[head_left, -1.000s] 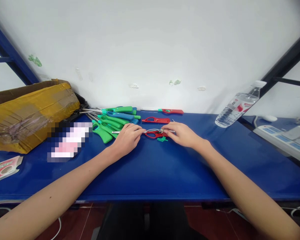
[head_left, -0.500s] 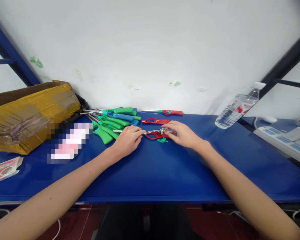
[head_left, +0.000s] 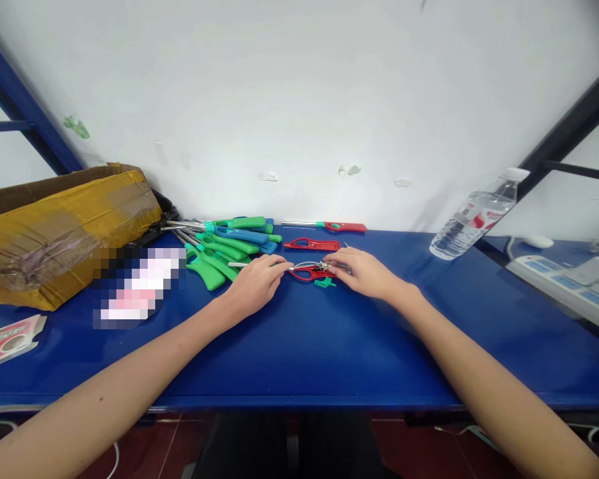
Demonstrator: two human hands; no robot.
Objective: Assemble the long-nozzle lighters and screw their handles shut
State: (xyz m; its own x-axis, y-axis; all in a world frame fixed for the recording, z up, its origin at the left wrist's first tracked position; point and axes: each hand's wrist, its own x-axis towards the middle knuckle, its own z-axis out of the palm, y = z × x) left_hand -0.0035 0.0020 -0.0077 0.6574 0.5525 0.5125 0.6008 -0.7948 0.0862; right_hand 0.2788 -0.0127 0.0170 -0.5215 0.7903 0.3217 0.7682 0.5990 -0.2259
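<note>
In the head view, my left hand (head_left: 256, 283) has its fingers closed around a thin metal lighter tube (head_left: 236, 265) that points left. My right hand (head_left: 367, 274) pinches the lighter's inner assembly (head_left: 325, 265), partly hidden by the fingers. A thin pale wire (head_left: 307, 262) bows between the two hands. Directly under it lies a red lighter casing half (head_left: 305, 276), and a small green plastic piece (head_left: 324, 283) rests at its near edge. Another red casing half (head_left: 319, 245) lies just behind. Farther back is a whole red lighter (head_left: 344, 227) with its metal tube to the left.
Several green and blue lighters (head_left: 229, 249) are piled left of my hands. A taped cardboard box (head_left: 70, 233) stands at the left, with a torn carton piece (head_left: 10, 339) before it. A water bottle (head_left: 472, 219) and a white power strip (head_left: 562, 276) are at the right.
My right hand has shifted very slightly nearer, and the pale wire bows more visibly between the hands. Both hands keep their grip. The view has tilted a little.
</note>
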